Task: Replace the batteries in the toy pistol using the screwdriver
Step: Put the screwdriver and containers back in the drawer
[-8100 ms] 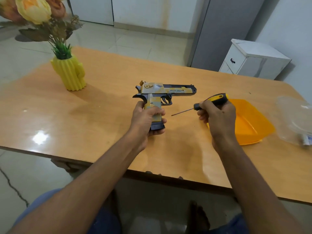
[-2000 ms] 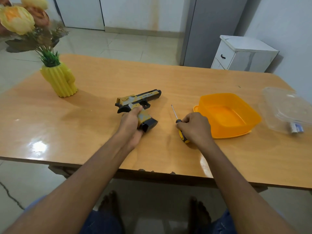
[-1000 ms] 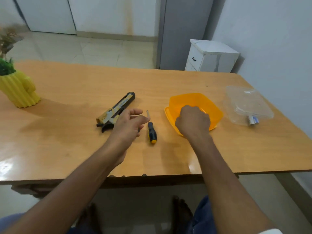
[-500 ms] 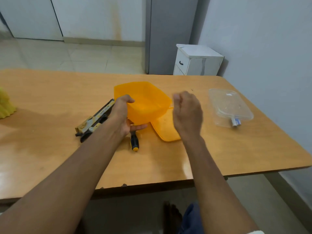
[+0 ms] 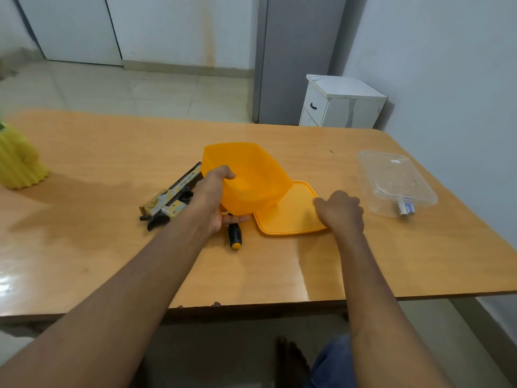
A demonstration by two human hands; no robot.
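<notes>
The toy pistol (image 5: 170, 196), tan and black, lies flat on the wooden table (image 5: 112, 247). The screwdriver (image 5: 234, 236) with a black and yellow handle lies just right of it, partly under my left hand. My left hand (image 5: 214, 200) grips the near rim of an orange tub (image 5: 251, 175) and holds it tilted above the table. The tub's orange lid (image 5: 288, 211) lies flat on the table. My right hand (image 5: 340, 211) rests on the lid's right edge, fingers curled. Batteries (image 5: 405, 209) lie inside a clear plastic container (image 5: 394, 180) at the right.
A yellow ribbed vase (image 5: 18, 163) stands at the table's far left. A small white cabinet (image 5: 340, 103) stands on the floor behind the table, by the grey wall. The table's near edge runs across below my forearms.
I laid down the pistol and the screwdriver. My left hand took the orange tub off its lid and tilted it up; my right hand came down onto the lid's right edge.
</notes>
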